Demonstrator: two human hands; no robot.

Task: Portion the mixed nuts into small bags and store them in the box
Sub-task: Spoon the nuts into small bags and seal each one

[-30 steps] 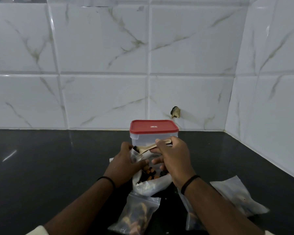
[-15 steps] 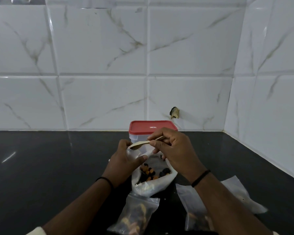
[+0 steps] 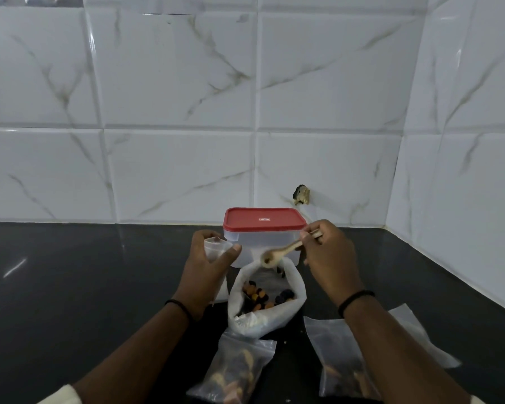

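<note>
The big white bag (image 3: pixel 267 310) of mixed nuts (image 3: pixel 267 295) stands open-mouthed in the middle of the black counter (image 3: pixel 70 287). At twelve o'clock from it, touching or nearly so, sits the clear box (image 3: pixel 264 243) with its red lid (image 3: pixel 264 218) shut, close to the tiled wall (image 3: pixel 187 112).

The left hand (image 3: pixel 207 266), at ten o'clock from the big bag, has fingers and thumb curled round the open mouth of a small clear bag (image 3: pixel 216 247), holding it upright. The right hand (image 3: pixel 330 258), at two o'clock, pinches the handle of a wooden spoon (image 3: pixel 280 253); its bowl hangs just over the big bag's rim. Whether the spoon carries anything, I cannot tell.

At six o'clock from the big bag lies a filled small bag (image 3: pixel 236 371), flat on the counter. At four o'clock lies another filled bag (image 3: pixel 338 363), partly hidden by the right forearm, with a flat clear bag (image 3: pixel 420 342) just beyond it. Both wrists wear a black band.
</note>
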